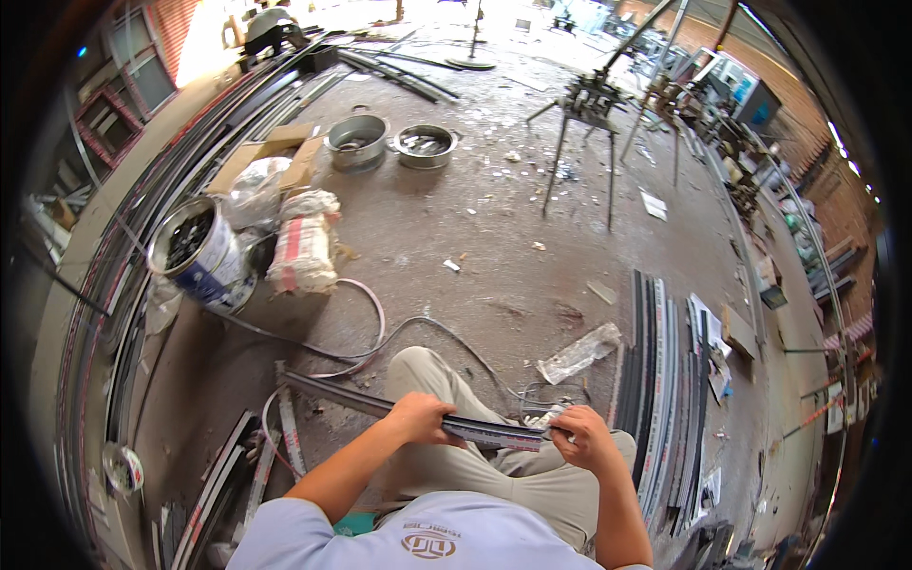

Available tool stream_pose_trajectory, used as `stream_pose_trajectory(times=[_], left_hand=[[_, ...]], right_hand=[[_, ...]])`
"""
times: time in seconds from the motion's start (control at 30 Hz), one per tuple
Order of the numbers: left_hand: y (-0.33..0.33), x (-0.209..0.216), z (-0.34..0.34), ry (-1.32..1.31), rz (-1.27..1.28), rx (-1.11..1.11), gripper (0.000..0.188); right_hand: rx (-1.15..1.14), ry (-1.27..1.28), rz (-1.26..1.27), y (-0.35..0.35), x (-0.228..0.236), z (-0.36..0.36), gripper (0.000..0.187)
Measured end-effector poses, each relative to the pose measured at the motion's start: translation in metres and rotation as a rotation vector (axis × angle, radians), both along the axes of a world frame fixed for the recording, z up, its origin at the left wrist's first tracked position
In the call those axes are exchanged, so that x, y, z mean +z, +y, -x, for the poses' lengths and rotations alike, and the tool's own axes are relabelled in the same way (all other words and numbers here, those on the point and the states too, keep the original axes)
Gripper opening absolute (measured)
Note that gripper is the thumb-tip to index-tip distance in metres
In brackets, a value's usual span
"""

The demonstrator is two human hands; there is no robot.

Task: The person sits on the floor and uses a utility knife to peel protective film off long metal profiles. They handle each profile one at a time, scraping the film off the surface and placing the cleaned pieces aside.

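Note:
A long dark profile strip [342, 395] with a pale printed band lies slantwise across my lap, its far end out to the left beyond my knee. Around its middle stretch, the fingers of my left hand [418, 419] are wrapped tight. My right hand [583, 439] is at the strip's right end, thumb and fingers pinched together. Whether they grip the strip's tip or some small piece there is too small to make out. Just beyond the right hand, a clear plastic bag [579, 352] and a grey cable [456, 334] lie on the floor.
Bundled profiles [655, 380] lie to my right, and more long profiles [104, 313] run along the left. Beyond my left knee stand a bucket [201, 255] of dark parts, a wrapped bundle [304, 245] and two metal pots [357, 152]. A legged stand [589, 104] is farther off.

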State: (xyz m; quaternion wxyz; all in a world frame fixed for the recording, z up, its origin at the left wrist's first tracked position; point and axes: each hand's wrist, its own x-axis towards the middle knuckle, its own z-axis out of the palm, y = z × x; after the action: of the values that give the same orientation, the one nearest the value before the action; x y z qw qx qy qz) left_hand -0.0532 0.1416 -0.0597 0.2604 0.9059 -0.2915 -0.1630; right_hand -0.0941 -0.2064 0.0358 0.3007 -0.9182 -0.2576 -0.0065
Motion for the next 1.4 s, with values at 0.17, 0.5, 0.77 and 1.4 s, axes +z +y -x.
stream_pose_trajectory(times=[0.17, 0.5, 0.77, 1.4], left_hand=[[0.001, 0.002, 0.001, 0.027, -0.018, -0.002, 0.069], [0.000, 0.004, -0.002, 0.075, -0.089, -0.011, 0.077], [-0.004, 0.001, -0.001, 0.055, -0.105, -0.022, 0.076], [-0.006, 0.004, 0.005, 0.062, -0.082, 0.001, 0.068]], right_hand=[[0.011, 0.036, -0.014, -0.005, -0.003, 0.000, 0.013], [-0.031, 0.018, -0.056, 0.011, -0.006, 0.003, 0.017], [-0.063, 0.042, -0.099, -0.009, -0.006, 0.002, 0.011], [-0.159, 0.227, -0.080, -0.032, -0.015, 0.009, 0.014]])
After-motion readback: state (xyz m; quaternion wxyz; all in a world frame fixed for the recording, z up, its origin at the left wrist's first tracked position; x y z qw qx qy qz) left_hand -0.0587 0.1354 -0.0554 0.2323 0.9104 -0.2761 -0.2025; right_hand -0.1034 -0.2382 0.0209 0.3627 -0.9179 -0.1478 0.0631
